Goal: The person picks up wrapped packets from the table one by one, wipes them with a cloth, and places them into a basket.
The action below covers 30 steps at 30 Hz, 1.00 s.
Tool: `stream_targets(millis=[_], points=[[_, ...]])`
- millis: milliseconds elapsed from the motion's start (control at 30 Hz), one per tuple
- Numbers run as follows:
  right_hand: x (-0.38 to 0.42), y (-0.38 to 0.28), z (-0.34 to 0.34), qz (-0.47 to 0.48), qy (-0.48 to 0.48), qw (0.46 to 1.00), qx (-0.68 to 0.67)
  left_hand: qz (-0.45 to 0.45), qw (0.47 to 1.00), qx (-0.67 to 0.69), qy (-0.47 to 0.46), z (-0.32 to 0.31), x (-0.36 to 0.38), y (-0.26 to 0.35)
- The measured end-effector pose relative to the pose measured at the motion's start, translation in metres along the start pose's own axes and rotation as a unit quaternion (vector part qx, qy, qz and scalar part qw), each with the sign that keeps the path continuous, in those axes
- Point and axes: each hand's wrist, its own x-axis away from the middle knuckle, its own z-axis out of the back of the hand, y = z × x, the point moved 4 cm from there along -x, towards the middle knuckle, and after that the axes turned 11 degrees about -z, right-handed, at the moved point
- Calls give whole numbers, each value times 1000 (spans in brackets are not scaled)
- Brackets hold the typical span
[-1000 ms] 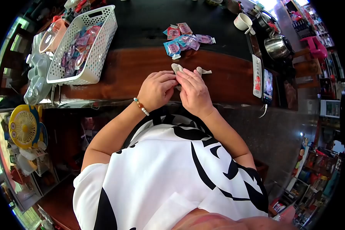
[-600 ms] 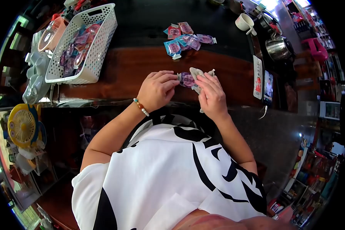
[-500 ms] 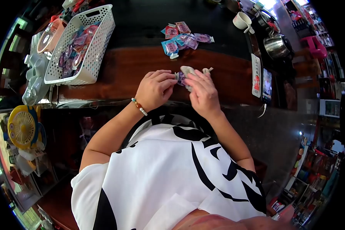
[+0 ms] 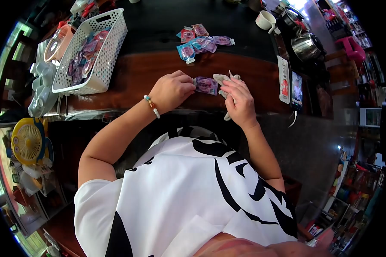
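Observation:
A small flat purple packet (image 4: 206, 85) lies near the table's front edge, between my hands. My left hand (image 4: 174, 91), with a beaded bracelet at its wrist, pinches the packet's left end. On the packet's right side, my right hand (image 4: 239, 102) is closed over a crumpled greyish-white cloth (image 4: 221, 79), part of which hangs below the fingers. Farther back lies a loose pile of pink, blue and purple packets (image 4: 203, 43).
A white perforated basket (image 4: 112, 58) at the left holds many similar packets (image 4: 89, 51). Beside it are a pink basket (image 4: 58, 43) and a clear plastic tray (image 4: 43, 85). At the right stand a phone (image 4: 297, 90), a white cup (image 4: 266, 20) and a metal pot (image 4: 308, 47).
My right hand and the cloth have moved right, uncovering more of the purple packet. My left hand has shifted slightly left, still at the packet's end.

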Motion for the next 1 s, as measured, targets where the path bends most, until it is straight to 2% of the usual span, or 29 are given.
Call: stream_targets(millis=[67, 100, 167, 200, 233, 300, 400, 433, 500, 633, 700, 733, 767, 833, 967, 1000], points=[[3, 4, 0, -5, 14, 1000, 6, 79, 996, 36, -33, 4, -9, -1], [4, 3, -1, -10, 25, 1000, 10, 77, 996, 36, -33, 3, -15, 0], [5, 3, -2, -15, 33, 999, 19, 239, 970, 28, -27, -1, -21, -10], [5, 3, -3, -15, 36, 999, 20, 259, 964, 20, -50, -4, -25, -13], [5, 3, -3, -15, 39, 999, 21, 258, 965, 19, -50, -3, -30, -16], [5, 3, -2, -15, 42, 999, 20, 271, 944, 16, -188, -9, -38, -19], [7, 2, -1, -17, 44, 999, 18, 277, 937, 12, -214, -10, -42, -16], [6, 2, -1, -20, 48, 999, 16, 278, 937, 11, -213, -12, -39, -14], [6, 3, -2, -16, 56, 998, 11, 274, 959, -15, -73, -7, -35, -9], [7, 3, -1, -10, 69, 997, 9, 294, 948, 14, -119, -6, -40, -12], [8, 3, -2, -9, 68, 998, 9, 319, 925, 52, -200, -11, -43, -13], [7, 3, -2, -9, 68, 998, 12, 311, 928, 37, -201, -14, -42, -13], [7, 3, -1, -9, 68, 998, 12, 310, 929, 37, -200, -19, -37, -11], [8, 3, 0, -4, 69, 998, 2, 246, 969, -20, -17, -12, -35, -2], [9, 2, -1, -4, 70, 998, 0, 241, 970, -19, -23, -12, -38, -1], [8, 3, -1, -6, 71, 997, 4, 285, 955, 19, -81, -12, -44, -3]])
